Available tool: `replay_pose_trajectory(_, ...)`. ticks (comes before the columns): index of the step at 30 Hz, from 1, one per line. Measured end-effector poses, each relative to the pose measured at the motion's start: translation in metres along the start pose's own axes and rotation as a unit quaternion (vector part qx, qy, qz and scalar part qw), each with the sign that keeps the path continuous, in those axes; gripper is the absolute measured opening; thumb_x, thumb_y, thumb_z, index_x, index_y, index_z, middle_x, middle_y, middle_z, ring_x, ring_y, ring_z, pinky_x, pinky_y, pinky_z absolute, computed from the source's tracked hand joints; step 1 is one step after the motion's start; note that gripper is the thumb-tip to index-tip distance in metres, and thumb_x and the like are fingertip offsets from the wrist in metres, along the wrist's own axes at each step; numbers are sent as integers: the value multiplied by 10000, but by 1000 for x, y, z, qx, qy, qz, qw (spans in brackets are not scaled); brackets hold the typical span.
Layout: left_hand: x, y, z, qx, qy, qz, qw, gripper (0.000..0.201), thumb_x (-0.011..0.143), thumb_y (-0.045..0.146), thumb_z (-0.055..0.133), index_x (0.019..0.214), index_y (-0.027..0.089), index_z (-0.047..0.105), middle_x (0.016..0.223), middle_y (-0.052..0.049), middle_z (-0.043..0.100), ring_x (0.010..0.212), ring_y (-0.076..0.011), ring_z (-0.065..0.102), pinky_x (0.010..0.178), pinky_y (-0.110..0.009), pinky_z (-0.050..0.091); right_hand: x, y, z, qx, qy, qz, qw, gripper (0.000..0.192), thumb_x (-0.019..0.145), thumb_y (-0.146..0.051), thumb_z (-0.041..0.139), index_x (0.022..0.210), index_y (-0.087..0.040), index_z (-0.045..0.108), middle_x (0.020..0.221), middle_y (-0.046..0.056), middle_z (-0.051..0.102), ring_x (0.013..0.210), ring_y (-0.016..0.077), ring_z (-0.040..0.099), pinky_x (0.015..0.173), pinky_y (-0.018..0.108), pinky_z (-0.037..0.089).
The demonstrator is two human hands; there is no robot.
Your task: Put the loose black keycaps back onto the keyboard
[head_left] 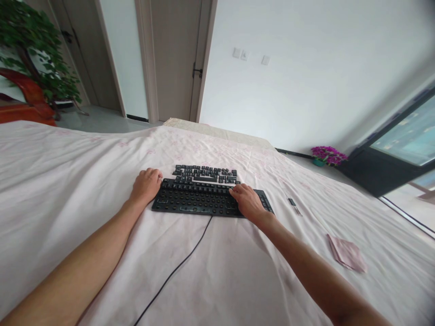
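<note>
A black keyboard lies on the bedsheet in front of me. Keycaps stand along its far rows, while bare switches show over most of the nearer part. My right hand is on the right part of the keyboard, thumb and fingers closed at its far rows; any single key under them is hidden. Beside the keyboard's far left corner is my left hand, its fingers curled in and their tips partly hidden. Loose black keycaps, among them a long space bar, lie in rows just beyond the keyboard.
A black cable runs from the keyboard's near edge toward me. To the right lie a small black-handled wire tool, looking like a keycap puller, and a folded pink cloth. The pale sheet has creases. Purple flowers stand beyond the bed.
</note>
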State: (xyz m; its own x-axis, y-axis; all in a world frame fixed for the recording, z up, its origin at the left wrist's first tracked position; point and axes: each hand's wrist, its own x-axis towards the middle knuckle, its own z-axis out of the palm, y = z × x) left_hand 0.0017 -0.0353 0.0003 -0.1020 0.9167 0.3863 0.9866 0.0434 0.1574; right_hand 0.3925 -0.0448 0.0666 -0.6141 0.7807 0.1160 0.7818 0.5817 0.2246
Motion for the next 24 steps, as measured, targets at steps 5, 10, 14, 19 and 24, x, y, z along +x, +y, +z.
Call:
replay_pose_trajectory(5,0,-1,0,-3,-2,4,1000,200,909,249,445,981,222,629,1051,-93,620,987,-266,550,892,-380,446,-4,-8,-3,-27,-27,1,999,410,904,-78,471,1281,-167,603,1173,139,612,1077,265,500,881,355,395)
replay_pose_trajectory(10,-1,0,-2,2,-9,4,1000,206,912,248,438,985,217,628,1065,-94,622,985,-257,551,895,-372,450,-3,-2,-7,21,-25,-3,999,460,833,-29,498,1236,-192,649,1165,120,636,1068,262,530,880,351,420)
replay_pose_trajectory(14,-1,2,-5,1,-14,-2,1000,223,916,250,428,995,217,634,1074,-96,626,997,-260,553,888,-371,451,-2,25,-4,184,30,49,981,594,765,42,408,1209,-235,689,1097,44,708,1045,204,599,905,292,447)
replay_pose_trajectory(19,0,3,-7,2,-21,-8,1000,227,914,241,429,1008,219,635,1099,-96,630,1013,-259,561,881,-366,451,-14,64,8,210,124,211,947,525,820,-33,385,1217,-182,695,1161,76,709,1087,210,630,966,325,457)
replay_pose_trajectory(24,-1,4,-9,3,-21,1,1000,215,916,252,433,992,214,630,1085,-93,636,997,-262,566,863,-366,450,-32,83,21,146,75,306,938,448,944,-228,403,1333,-141,609,1321,141,627,1210,265,578,1027,372,415)
